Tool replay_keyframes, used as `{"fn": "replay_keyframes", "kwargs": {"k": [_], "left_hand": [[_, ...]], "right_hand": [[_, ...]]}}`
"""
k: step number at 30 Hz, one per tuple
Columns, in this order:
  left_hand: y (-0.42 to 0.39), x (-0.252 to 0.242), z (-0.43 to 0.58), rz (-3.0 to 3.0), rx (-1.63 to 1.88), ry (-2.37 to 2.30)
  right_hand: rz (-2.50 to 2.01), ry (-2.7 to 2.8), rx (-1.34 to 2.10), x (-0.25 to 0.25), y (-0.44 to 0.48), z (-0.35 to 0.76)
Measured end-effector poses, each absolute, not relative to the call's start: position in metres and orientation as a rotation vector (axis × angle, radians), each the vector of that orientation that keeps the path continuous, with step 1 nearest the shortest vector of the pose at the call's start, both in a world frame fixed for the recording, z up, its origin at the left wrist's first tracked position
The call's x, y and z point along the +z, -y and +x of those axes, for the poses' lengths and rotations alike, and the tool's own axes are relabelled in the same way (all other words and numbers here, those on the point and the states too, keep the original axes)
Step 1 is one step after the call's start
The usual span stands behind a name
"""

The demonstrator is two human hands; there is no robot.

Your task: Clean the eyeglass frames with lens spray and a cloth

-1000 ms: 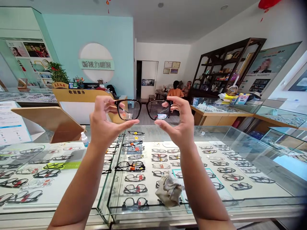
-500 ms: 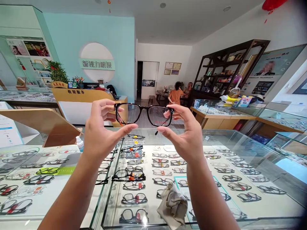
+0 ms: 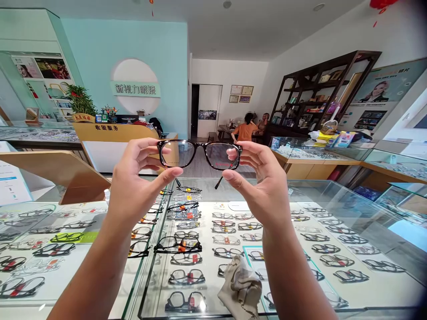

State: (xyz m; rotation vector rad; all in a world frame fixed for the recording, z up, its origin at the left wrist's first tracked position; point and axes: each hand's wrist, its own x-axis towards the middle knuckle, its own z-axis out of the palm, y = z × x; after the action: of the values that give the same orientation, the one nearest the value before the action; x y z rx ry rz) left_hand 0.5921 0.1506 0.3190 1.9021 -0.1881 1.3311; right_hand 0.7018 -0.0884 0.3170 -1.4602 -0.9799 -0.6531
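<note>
The left hand (image 3: 133,180) and right hand (image 3: 263,186), set apart, pinched the black glasses (image 3: 199,154) at their 9 and 3 o'clock ends, raised above the counter (image 3: 316,195). It looked like a lens check; any next move called for fingers off the lenses.

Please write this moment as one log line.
left hand: grips black glasses | right hand: grips black glasses | cloth: lies on glass counter

Glasses (image 3: 199,154) between left hand (image 3: 133,184) and right hand (image 3: 263,186), above display case (image 3: 300,195).
</note>
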Motion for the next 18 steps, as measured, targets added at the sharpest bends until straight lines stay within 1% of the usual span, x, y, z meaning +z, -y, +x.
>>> {"fn": "replay_keyframes", "kwargs": {"k": [5, 10, 18], "left_hand": [[-0.154, 0.318, 0.595, 1.907, 1.345, 0.172], [-0.158, 0.317, 0.595, 1.952, 1.396, 0.093], [-0.155, 0.320, 0.590, 2.011, 1.348, 0.010]], "right_hand": [[-1.501, 0.972, -0.677, 0.317, 0.091, 0.700], [-1.565, 0.937, -0.799, 0.318, 0.089, 0.695], [-1.598, 0.921, -0.900, 0.319, 0.086, 0.688]]}}
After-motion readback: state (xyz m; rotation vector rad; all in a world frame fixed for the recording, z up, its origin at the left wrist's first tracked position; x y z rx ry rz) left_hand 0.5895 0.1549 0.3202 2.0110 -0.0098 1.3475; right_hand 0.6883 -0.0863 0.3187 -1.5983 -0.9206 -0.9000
